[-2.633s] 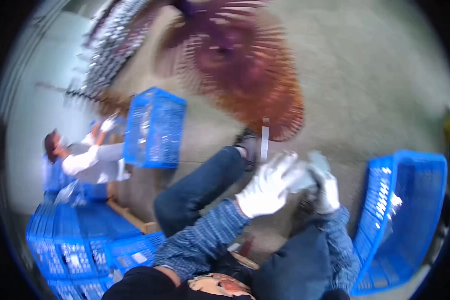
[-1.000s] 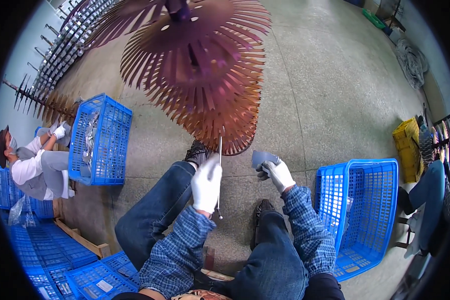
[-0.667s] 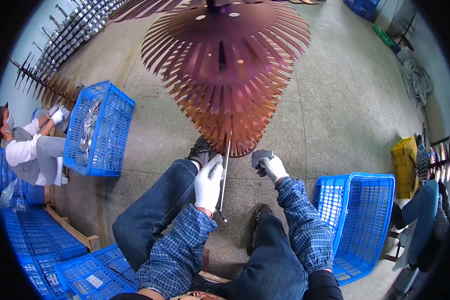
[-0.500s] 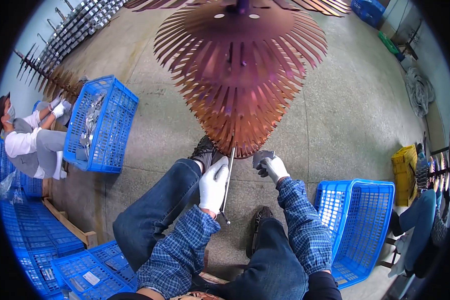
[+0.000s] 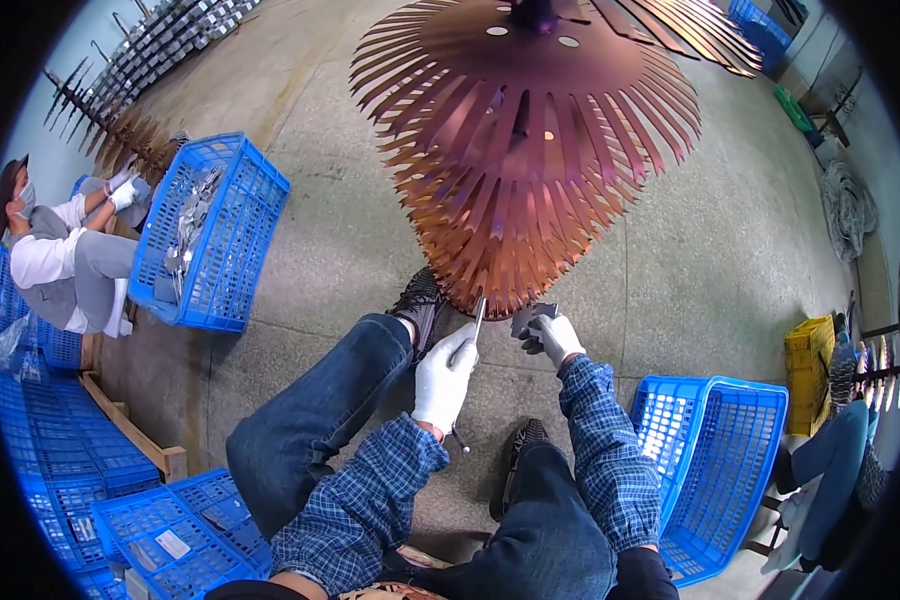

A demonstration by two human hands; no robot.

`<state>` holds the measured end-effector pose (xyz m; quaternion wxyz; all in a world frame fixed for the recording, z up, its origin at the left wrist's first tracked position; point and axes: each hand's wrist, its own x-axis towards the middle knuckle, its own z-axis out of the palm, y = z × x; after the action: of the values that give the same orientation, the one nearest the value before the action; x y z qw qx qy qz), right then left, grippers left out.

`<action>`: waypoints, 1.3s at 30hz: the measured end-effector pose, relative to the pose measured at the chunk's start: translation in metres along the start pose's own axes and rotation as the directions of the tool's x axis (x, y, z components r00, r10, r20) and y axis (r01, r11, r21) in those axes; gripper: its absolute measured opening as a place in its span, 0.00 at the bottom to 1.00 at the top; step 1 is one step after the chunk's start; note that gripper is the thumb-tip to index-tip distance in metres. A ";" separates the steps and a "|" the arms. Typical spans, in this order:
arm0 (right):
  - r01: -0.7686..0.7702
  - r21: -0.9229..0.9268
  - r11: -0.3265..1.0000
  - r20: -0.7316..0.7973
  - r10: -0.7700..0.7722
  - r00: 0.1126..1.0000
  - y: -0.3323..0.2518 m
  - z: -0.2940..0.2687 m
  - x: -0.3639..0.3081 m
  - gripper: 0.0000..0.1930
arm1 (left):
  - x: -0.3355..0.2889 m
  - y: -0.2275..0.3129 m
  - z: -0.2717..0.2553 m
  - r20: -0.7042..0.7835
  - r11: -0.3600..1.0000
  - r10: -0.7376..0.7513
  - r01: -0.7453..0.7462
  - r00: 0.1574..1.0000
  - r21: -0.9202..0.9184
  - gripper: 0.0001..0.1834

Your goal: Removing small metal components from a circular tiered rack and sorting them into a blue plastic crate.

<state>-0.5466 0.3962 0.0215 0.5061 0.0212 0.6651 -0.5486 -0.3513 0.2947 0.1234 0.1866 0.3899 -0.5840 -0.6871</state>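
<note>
My left hand point(image 5: 442, 378), in a white glove, is closed around a thin metal rod point(image 5: 479, 320). The rod's upper end meets the lower tip of a rack of stacked copper-and-purple slotted metal discs point(image 5: 515, 240), and its knobbed lower end pokes out below my wrist. A little to the right, my right hand point(image 5: 555, 338), gloved in white with dark fingertips, grips grey metal plates point(image 5: 532, 320) with notched edges. How many plates there are I cannot tell. They sit just beside the lowest disc edges.
An upright blue crate point(image 5: 710, 470) stands by my right forearm. Another blue crate point(image 5: 215, 230) with metal pieces is at the left, beside a seated person point(image 5: 70, 240) in white gloves. Blue crates point(image 5: 185, 530) lie at lower left. A yellow crate point(image 5: 808, 370) is at far right.
The disc stack has shifted right in the picture and looks turned. My left hand has moved slightly right with the rod, which now shows less of its length. My right hand still grips the plates.
</note>
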 end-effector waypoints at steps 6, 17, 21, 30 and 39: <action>-0.002 -0.036 0.999 -0.022 0.002 1.000 -0.007 0.006 -0.007 0.15 | 0.002 -0.009 0.002 0.008 0.999 0.029 -0.029 1.000 0.026 0.16; 0.022 -0.075 0.997 0.001 -0.022 1.000 -0.002 0.010 -0.007 0.15 | 0.001 -0.021 0.005 0.024 0.993 0.088 -0.089 0.996 0.078 0.16; 0.036 -0.105 0.994 0.017 -0.035 0.999 0.001 0.010 -0.004 0.15 | 0.001 -0.023 0.006 0.034 0.986 0.115 -0.118 0.993 0.119 0.16; 0.077 -0.321 0.944 -0.192 -0.144 0.971 -0.013 0.041 -0.026 0.15 | 0.010 0.011 0.021 0.177 0.657 0.518 -0.522 0.837 0.544 0.15; 0.099 -0.773 0.627 -0.320 -0.519 0.793 0.021 0.039 -0.012 0.24 | 0.058 -0.005 0.042 0.494 0.053 0.572 -0.630 0.655 0.775 0.21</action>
<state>-0.5029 0.3813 0.0189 0.1681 -0.1532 0.9277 -0.2961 -0.4181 0.2824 0.1007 0.1906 0.1250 -0.9674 -0.1103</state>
